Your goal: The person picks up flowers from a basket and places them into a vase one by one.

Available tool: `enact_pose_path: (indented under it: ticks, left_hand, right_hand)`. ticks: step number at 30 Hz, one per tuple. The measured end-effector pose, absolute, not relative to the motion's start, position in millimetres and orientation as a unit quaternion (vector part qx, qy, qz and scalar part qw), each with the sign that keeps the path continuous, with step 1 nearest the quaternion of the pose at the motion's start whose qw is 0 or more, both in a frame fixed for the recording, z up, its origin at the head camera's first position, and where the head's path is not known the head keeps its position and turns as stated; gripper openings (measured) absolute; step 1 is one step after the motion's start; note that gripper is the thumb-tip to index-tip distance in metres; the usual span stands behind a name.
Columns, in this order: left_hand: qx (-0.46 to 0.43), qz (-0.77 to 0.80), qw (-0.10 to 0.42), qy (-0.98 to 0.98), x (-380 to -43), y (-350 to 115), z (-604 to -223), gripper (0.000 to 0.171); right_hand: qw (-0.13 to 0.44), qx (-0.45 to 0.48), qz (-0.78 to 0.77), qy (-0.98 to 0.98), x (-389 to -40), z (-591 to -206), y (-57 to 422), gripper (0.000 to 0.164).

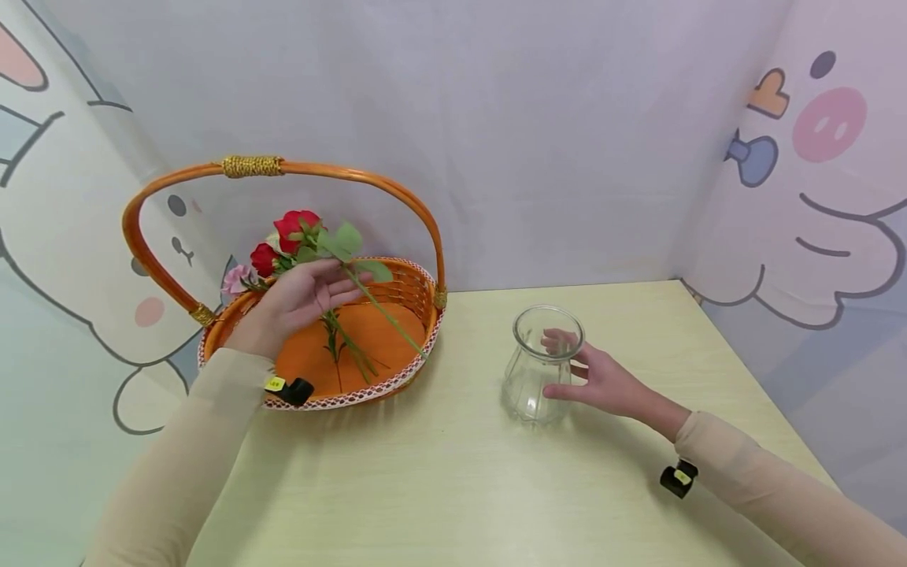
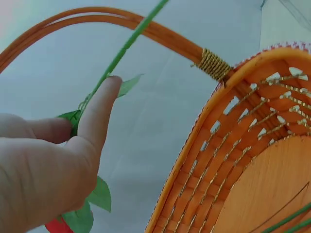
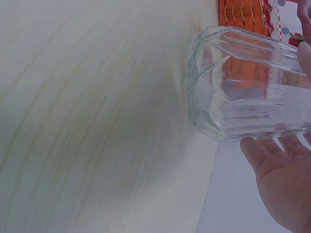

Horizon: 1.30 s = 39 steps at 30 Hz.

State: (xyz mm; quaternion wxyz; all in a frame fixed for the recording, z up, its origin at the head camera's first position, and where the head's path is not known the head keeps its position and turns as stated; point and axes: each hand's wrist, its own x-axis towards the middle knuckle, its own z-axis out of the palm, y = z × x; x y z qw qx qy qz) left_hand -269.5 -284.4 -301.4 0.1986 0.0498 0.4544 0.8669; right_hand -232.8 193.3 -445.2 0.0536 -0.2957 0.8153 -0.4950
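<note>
Left of frame: green stem (image 2: pixel 127 46) pinched by left hand (image 1: pixel 301 295) over basket (image 1: pixel 308 362). Right of centre: glass jar (image 1: pixel 533 376) gripped by right hand (image 1: pixel 608 383).

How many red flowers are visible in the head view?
2. One red flower shows just above the left hand; the second red flower is slightly lower and further left in the picture. More may be hidden.
</note>
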Motion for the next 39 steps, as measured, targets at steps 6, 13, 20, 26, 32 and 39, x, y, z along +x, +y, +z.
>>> enact_pose_path:
  ticks: [6,13,20,26,32,39]
  left_hand:
    - [0.032,0.878,0.185,0.440,-266,-266,-301,0.029]
    - [0.053,0.888,0.168,0.424,-260,-247,-301,0.026]
    - [0.086,0.893,0.147,0.417,-255,-230,-304,0.021]
    - [0.125,0.895,0.121,0.411,-255,-219,-311,0.020]
    - [0.167,0.895,0.126,0.394,-256,-212,-319,0.030]
    - [0.206,0.900,0.123,0.364,-257,-205,-319,0.028]
  right_hand:
    - [0.054,-0.296,-0.495,0.815,-233,-445,193,0.085]
    - [0.055,-0.296,-0.497,0.814,-233,-445,193,0.085]
    - [0.053,-0.295,-0.496,0.815,-232,-445,193,0.085]
    - [0.058,-0.295,-0.501,0.811,-232,-444,193,0.085]
    - [0.059,-0.296,-0.503,0.810,-233,-445,194,0.085]
    - [0.060,-0.299,-0.505,0.807,-235,-447,195,0.085]
